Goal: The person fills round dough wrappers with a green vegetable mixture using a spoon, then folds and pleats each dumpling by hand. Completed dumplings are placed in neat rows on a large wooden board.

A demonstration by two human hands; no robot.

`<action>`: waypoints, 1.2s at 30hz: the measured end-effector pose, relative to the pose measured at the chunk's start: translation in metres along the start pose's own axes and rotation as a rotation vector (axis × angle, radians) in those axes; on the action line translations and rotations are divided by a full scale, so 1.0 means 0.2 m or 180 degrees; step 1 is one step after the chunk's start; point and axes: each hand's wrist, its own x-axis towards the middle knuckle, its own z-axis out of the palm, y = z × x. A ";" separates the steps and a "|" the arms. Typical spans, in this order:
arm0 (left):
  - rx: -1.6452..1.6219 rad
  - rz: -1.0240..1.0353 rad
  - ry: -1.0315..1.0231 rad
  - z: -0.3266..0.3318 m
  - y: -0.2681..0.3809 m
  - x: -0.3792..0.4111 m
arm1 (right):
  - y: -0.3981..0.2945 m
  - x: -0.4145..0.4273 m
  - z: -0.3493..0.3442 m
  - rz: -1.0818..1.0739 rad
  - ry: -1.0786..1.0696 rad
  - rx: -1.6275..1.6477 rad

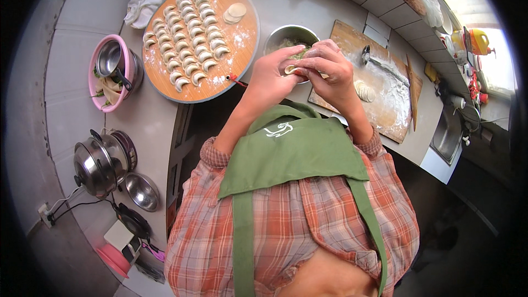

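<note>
Between the fingers of both hands is a small dumpling [290, 69], its dough edge partly folded; the fingers hide most of it. My left hand [272, 70] grips it from the left side. My right hand [332, 68] pinches it from the right, thumb and fingertips close together. Just beyond the hands stands a metal bowl [284, 31] with greenish filling [292, 43], partly covered by my fingers. Rows of shaped dumplings [189, 27] lie on a round wooden board [241, 0] at the left, beside a few flat dough wrappers [236, 10].
A floured cutting board [342, 33] at the right bears a stack of wrappers [364, 91], a black-handled knife [383, 68] and a wooden rolling pin [411, 90]. Left are a pink basin [95, 86] and a lidded steel pot [93, 169]. A sink [447, 134] lies far right.
</note>
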 end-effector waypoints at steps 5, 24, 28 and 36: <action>-0.0505 -0.0082 -0.0079 0.01 -0.01 0.02 | 0.00 -0.01 0.02 0.0043 0.0198 -0.0143; -0.0291 0.0127 0.0097 0.00 -0.04 0.03 | 0.02 0.03 0.04 0.0119 0.0065 0.0185; -0.0436 0.0051 0.0043 -0.01 -0.01 0.03 | 0.02 0.04 0.05 0.0210 0.0147 0.0058; -0.0227 -0.0029 0.0139 -0.04 -0.05 0.03 | 0.06 0.03 0.09 0.0465 -0.0028 0.0251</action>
